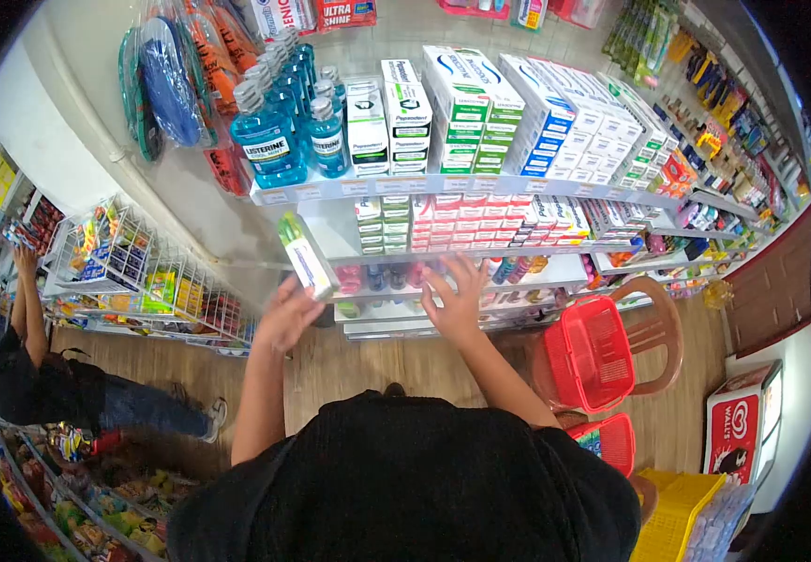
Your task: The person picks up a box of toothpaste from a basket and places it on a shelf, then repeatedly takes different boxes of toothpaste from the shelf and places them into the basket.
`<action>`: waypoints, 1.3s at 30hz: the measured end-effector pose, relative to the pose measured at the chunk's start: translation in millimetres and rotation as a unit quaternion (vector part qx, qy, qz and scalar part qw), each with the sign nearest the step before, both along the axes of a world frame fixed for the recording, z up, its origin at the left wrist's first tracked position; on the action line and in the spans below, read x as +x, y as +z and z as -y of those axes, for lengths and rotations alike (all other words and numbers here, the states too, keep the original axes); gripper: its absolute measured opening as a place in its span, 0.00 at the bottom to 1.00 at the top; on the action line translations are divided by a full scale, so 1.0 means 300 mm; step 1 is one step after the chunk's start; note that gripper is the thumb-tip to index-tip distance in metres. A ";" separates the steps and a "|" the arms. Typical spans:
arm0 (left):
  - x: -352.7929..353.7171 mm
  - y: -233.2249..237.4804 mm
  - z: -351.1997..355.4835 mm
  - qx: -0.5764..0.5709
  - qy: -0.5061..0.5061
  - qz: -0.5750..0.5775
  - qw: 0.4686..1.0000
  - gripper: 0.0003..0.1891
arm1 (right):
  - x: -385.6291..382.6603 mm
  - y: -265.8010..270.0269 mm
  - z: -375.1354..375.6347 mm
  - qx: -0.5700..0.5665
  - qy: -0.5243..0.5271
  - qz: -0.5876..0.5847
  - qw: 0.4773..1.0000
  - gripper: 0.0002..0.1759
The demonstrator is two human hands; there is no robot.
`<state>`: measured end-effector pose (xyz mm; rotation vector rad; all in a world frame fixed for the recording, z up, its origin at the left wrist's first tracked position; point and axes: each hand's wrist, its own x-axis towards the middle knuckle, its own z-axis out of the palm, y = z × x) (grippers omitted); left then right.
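My left hand (285, 314) grips the lower end of a slim white and green toothpaste box (308, 260). The box tilts in front of the left end of the second shelf; the hand is slightly blurred. My right hand (454, 298) is open with its fingers apart, holding nothing, in front of the lower shelves. Just above it are stacked red and white toothpaste boxes (471, 223). To their left stand green and white boxes (383, 225). On the top shelf (405, 185), blue Listerine bottles (269, 145) stand beside Pepsodent boxes (368, 131).
Red baskets (593, 356) sit by a brown plastic chair (663, 337) at right, near a yellow crate (672, 515). Wire racks (190, 304) line the left wall. Another person (40, 384) reaches toward shelves at far left. Packed sandals (169, 80) hang upper left.
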<state>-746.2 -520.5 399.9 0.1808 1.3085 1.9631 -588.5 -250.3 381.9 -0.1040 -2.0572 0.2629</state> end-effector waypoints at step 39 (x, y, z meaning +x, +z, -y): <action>-0.342 -0.046 -0.558 0.035 0.100 -0.232 0.967 0.31 | -0.306 0.193 0.088 -0.628 0.282 -0.002 0.726 0.41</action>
